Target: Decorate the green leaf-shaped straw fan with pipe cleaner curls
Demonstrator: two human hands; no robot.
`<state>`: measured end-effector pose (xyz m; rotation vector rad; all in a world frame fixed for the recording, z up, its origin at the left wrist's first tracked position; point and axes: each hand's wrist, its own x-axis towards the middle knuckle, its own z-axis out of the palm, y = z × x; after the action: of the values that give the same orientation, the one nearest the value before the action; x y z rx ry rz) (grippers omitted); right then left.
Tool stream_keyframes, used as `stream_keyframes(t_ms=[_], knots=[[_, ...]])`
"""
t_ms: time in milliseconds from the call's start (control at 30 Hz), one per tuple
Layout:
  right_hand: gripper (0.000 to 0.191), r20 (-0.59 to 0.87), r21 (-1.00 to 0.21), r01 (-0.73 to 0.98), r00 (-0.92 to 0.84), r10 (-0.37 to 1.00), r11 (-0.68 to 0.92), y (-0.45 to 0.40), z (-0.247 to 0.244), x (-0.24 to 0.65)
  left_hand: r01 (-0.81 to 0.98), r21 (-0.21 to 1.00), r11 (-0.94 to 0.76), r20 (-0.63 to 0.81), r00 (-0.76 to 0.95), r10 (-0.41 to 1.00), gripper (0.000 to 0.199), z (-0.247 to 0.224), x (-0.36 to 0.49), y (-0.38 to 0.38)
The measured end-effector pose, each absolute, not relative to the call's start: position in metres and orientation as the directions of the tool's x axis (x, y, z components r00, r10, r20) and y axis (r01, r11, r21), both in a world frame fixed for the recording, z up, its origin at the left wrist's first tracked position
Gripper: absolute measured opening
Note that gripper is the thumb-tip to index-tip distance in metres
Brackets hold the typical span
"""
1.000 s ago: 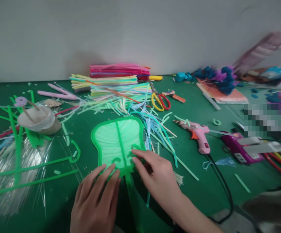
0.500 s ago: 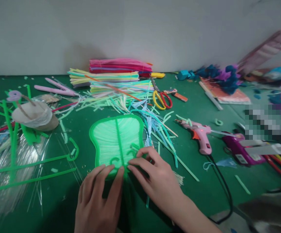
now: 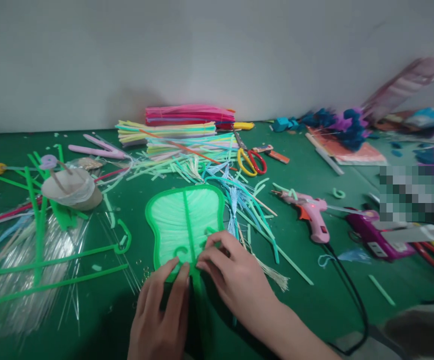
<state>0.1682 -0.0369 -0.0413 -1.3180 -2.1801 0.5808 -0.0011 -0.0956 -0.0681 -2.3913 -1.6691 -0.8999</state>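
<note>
A fan-shaped piece [image 3: 167, 215] lies on the table, with a pale green ribbed face, a bright green pipe-cleaner rim and a centre rib running down into a handle. My left hand [image 3: 162, 307] grips its lower left edge, fingertips pressed near a small green curl [image 3: 181, 251]. From the right, my right hand [image 3: 235, 272] pinches a curled green pipe cleaner [image 3: 211, 231] against the face beside the rib. Most of that curl is hidden behind the fingers.
A pink glue gun [image 3: 312, 212] with a black cord lies to the right, near red-and-yellow scissors [image 3: 252, 162]. Bundled pipe cleaners [image 3: 186, 117] are along the wall. On the left are a cup [image 3: 74, 187], clear sticks [image 3: 25, 280] and bent green stems [image 3: 62, 261].
The view has shifted, so the table things appear lower and those on the left farther right. My left fingers have drawn closer together by the left curl; my right hand stays in its pinch.
</note>
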Motion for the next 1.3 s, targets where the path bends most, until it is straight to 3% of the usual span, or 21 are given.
stream_keyframes(t_ms=[100,233,300,367,500,1033,1200,1300], knots=[[0.016,0.221,-0.578,0.649,-0.459,0.86,0.495,-0.032,-0.03,0.17,0.869,0.26,-0.422,0.523,0.241,0.817,0.032,-0.059,-0.007,-0.093],[0.012,0.181,-0.64,0.54,-0.587,0.789,0.548,-0.006,-0.003,0.175,0.855,0.203,-0.478,0.539,0.31,0.783,0.03,-0.03,-0.024,-0.069],[0.009,0.13,-0.712,0.5,-0.596,0.792,0.493,0.018,0.005,0.173,0.831,0.256,-0.493,0.435,0.357,0.827,0.02,-0.015,-0.032,-0.044],[0.01,0.052,-0.786,0.493,-0.548,0.835,0.372,0.045,0.004,0.167,0.835,0.386,-0.391,0.309,0.283,0.908,0.026,-0.005,-0.038,-0.013],[0.013,0.032,-0.769,0.589,-0.354,0.935,0.249,0.09,-0.015,0.152,0.805,0.58,-0.126,-0.053,0.191,0.98,0.022,-0.003,-0.041,0.047],[0.011,0.112,-0.573,0.762,-0.29,0.95,0.301,0.098,-0.033,0.142,0.844,0.496,-0.205,0.143,0.153,0.978,0.018,-0.044,-0.04,0.088],[0.012,0.136,-0.442,0.836,-0.297,0.945,0.326,0.095,-0.036,0.138,0.818,0.503,-0.278,0.217,0.192,0.957,0.024,-0.034,-0.049,0.089],[0.012,0.141,-0.401,0.857,-0.292,0.946,0.325,0.094,-0.037,0.136,0.797,0.517,-0.314,0.155,0.274,0.949,0.024,-0.03,-0.051,0.088]])
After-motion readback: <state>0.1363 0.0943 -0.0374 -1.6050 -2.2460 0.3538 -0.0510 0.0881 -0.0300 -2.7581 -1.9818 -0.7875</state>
